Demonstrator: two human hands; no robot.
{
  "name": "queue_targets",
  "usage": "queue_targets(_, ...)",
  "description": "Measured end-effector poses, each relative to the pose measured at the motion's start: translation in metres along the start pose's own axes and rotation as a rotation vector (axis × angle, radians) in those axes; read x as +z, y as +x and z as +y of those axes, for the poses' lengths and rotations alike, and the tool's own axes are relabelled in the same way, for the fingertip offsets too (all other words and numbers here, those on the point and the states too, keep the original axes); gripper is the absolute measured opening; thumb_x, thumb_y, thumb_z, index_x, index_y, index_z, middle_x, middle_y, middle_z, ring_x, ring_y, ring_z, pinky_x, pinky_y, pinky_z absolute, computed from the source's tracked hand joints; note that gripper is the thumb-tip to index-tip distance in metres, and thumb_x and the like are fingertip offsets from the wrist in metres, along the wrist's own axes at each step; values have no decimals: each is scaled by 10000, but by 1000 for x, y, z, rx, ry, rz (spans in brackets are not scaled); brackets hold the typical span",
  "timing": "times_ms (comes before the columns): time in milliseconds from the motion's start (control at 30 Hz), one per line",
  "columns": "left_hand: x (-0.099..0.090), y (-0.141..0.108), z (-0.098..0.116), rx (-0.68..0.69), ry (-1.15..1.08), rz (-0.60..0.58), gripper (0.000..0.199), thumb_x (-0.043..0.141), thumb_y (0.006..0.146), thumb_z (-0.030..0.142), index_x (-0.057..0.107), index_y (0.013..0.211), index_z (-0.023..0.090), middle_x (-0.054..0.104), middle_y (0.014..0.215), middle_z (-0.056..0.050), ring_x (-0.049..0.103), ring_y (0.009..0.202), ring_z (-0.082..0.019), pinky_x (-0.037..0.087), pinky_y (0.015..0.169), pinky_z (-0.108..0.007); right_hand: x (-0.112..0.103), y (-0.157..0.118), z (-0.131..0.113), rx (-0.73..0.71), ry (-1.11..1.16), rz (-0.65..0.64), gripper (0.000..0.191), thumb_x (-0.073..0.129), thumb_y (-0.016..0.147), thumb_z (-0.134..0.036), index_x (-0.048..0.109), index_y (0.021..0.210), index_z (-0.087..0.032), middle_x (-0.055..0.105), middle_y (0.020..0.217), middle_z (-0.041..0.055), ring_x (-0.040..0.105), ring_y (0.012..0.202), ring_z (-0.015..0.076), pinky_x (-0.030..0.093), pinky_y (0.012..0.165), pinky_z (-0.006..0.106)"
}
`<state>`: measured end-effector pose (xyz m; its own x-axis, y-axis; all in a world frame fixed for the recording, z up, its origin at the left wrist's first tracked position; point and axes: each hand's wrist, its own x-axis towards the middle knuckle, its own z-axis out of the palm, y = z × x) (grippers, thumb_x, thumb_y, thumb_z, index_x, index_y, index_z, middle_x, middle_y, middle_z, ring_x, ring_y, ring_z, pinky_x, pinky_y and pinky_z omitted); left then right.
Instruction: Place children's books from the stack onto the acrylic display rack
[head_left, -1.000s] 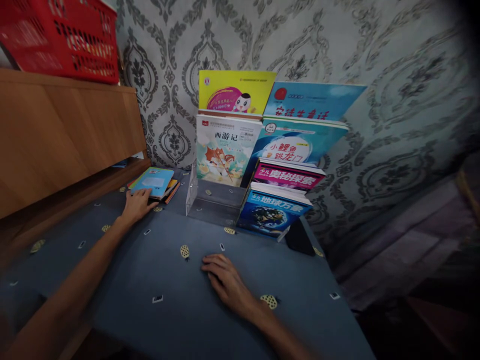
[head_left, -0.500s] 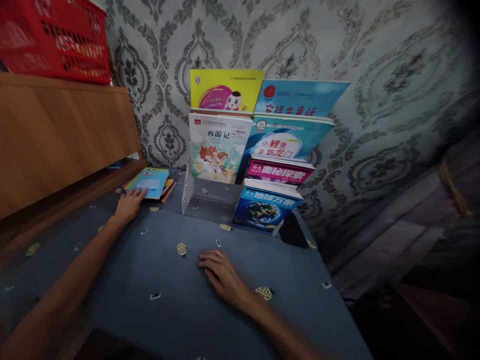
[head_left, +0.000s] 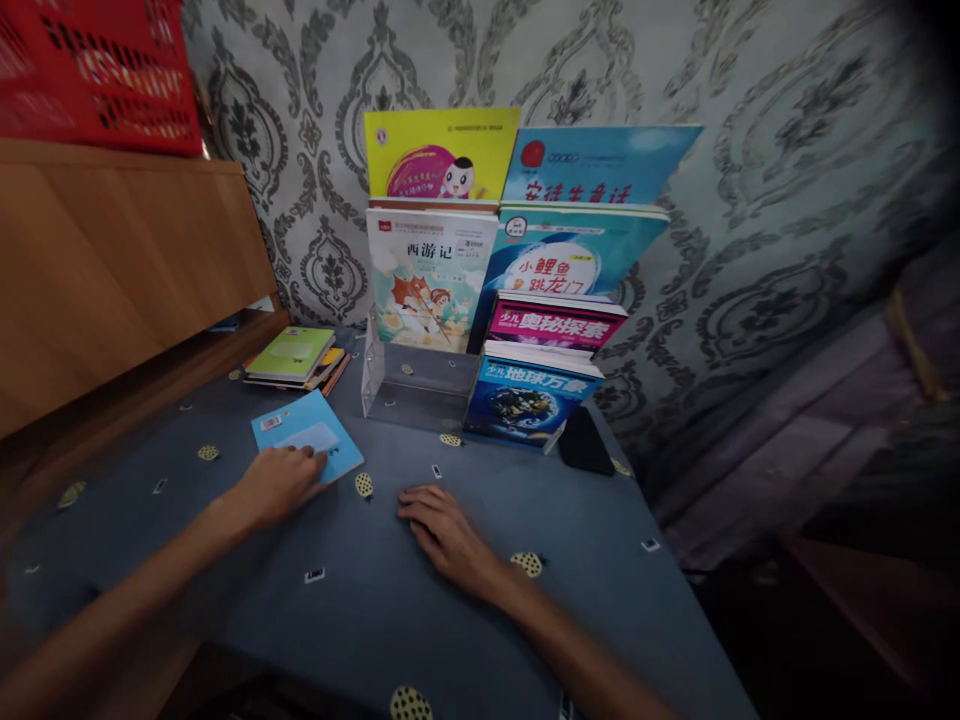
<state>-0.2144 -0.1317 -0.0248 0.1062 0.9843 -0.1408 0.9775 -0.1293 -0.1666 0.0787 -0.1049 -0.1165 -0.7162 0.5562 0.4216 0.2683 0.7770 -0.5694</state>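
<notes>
A light blue book (head_left: 311,430) lies tilted on the dark tablecloth, and the fingers of my left hand (head_left: 283,482) are on its near edge, gripping it. Behind it a small pile of books (head_left: 289,357) has a green one on top. My right hand (head_left: 444,530) rests on the cloth with its fingers stretched out, holding nothing. Beyond my hands stands a clear plastic rack (head_left: 420,400). In it are a white book (head_left: 431,285), a yellow book (head_left: 442,150), teal books (head_left: 577,255), a pink book (head_left: 555,325) and a blue book with a globe (head_left: 525,400).
A dark phone-like object (head_left: 585,442) lies right of the rack. On the left is a wooden cabinet (head_left: 127,250) with a red basket (head_left: 112,80) on top. Patterned wallpaper covers the wall behind, and a curtain (head_left: 810,430) hangs at the right.
My left hand has drawn the blue book off the pile toward me and to the right, uncovering the green book. My right hand has stayed in place.
</notes>
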Motion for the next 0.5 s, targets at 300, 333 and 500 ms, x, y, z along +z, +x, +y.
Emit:
queue_targets(300,12,50,-76,-294,-154,-49,618,388,992,531,496,1449,129,533,1460,-227,540,1312,-388,459,1024,-470,2,0,0,6,-9,-20,266,497,999,-174,684,1187,-182,700,1271,114,591,1245,221,466,1097,459)
queue_targets(333,18,50,-79,-301,-154,-44,634,373,987,546,491,1455,135,523,1471,-225,521,1330,-391,445,1043,-479,2,1,0,11,-12,-28,262,502,996,-172,686,1183,-182,700,1276,110,590,1245,224,463,1099,466)
queue_targets(500,28,43,-74,-264,-122,-22,654,330,961,577,549,1404,148,587,1362,-213,554,1264,-389,449,1034,-484,-3,2,-2,50,-37,13,267,490,992,-167,690,1169,-180,695,1268,121,601,1229,219,475,1096,455)
